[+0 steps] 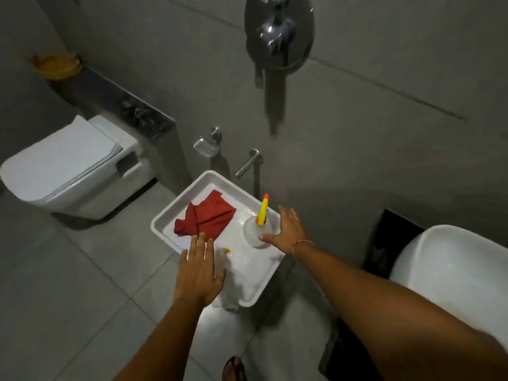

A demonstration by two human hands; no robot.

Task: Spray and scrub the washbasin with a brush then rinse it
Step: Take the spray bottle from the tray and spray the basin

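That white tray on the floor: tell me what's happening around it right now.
A person is reaching down with both bare hands toward the white tray. The right hand is open beside the spray bottle with the yellow nozzle, thumb about touching it, not yet gripping. The left hand is spread over the tray's near edge, close to a red cloth lying in the tray. The washbasin at the right is untouched; no brush is clearly visible.

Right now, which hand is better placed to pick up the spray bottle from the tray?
Right. The right hand is open beside the spray bottle, thumb nearly touching it. The left hand is spread over the tray's near edge by the red cloth, farther from the bottle.
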